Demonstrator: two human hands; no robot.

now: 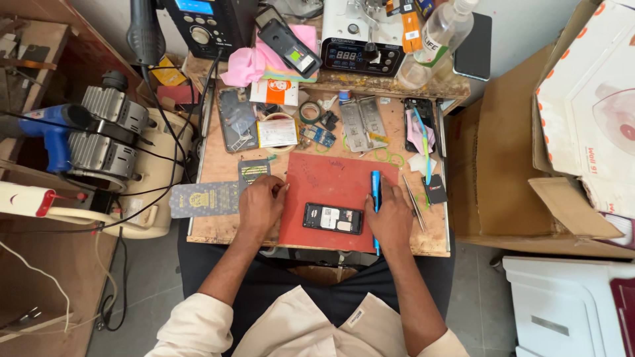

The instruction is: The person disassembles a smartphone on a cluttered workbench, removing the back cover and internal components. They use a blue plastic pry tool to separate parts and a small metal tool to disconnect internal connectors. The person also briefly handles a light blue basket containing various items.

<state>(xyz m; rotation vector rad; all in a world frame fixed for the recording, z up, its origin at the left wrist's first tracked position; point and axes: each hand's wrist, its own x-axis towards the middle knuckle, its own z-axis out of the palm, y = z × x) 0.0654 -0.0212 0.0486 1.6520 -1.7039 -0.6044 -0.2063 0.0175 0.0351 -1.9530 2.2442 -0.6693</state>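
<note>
Head view: I am looking down at a cluttered wooden surface with a red mat lying on it. An opened phone is lying flat near the mat's front edge, between both hands and touching neither. My left hand is resting at the mat's left edge, fingers curled together, pinching nothing I can make out. My right hand is wrapping around a blue tool, just beside the phone. Tweezers are lying right of that hand.
</note>
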